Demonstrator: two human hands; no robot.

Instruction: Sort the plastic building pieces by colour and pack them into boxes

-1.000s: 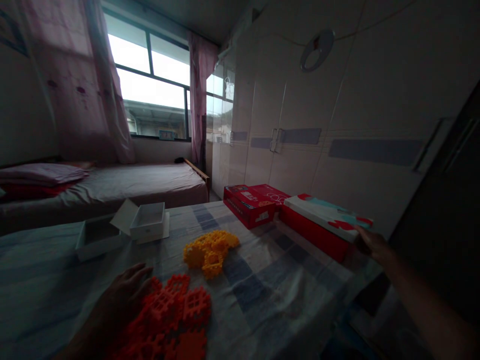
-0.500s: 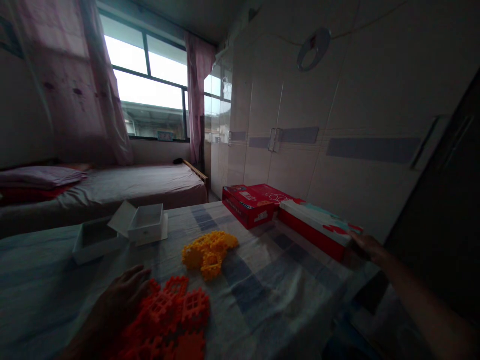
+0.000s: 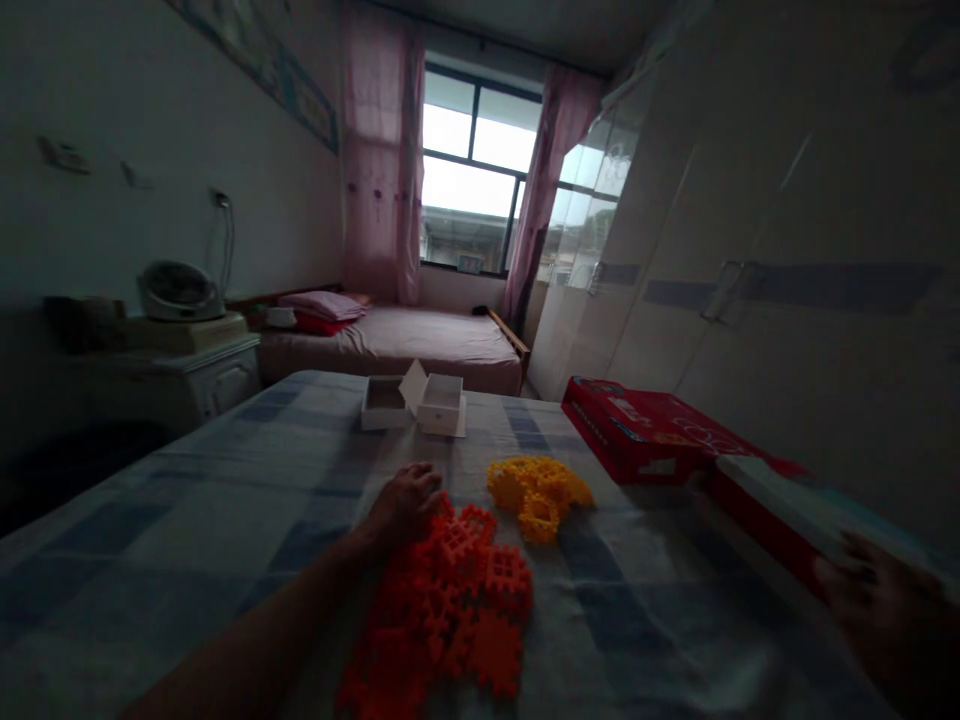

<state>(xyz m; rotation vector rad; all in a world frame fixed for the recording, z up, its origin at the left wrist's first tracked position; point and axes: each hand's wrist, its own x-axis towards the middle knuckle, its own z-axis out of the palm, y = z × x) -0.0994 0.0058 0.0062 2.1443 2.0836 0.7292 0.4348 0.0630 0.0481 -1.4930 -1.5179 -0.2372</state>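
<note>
My left hand (image 3: 403, 500) rests with curled fingers on the far edge of a heap of orange-red plastic lattice pieces (image 3: 450, 600) on the checked cloth. A smaller heap of yellow lattice pieces (image 3: 536, 490) lies just beyond, to the right. My right hand (image 3: 874, 600) is blurred at the lower right, against the near end of a long red box with a white lid (image 3: 787, 505). Its fingers look bent toward the box, but I cannot tell if they grip it.
A second red box (image 3: 637, 430) lies behind the long one. Two small open white boxes (image 3: 416, 400) stand at the far middle of the table (image 3: 225, 500). A bed (image 3: 405, 340) is under the window, a cabinet with a fan (image 3: 180, 295) at left, wardrobe doors at right.
The view has swung left, showing the left wall and cabinet. My right hand has come nearer along the white-lidded box. My left hand stays on the orange-red pieces.
</note>
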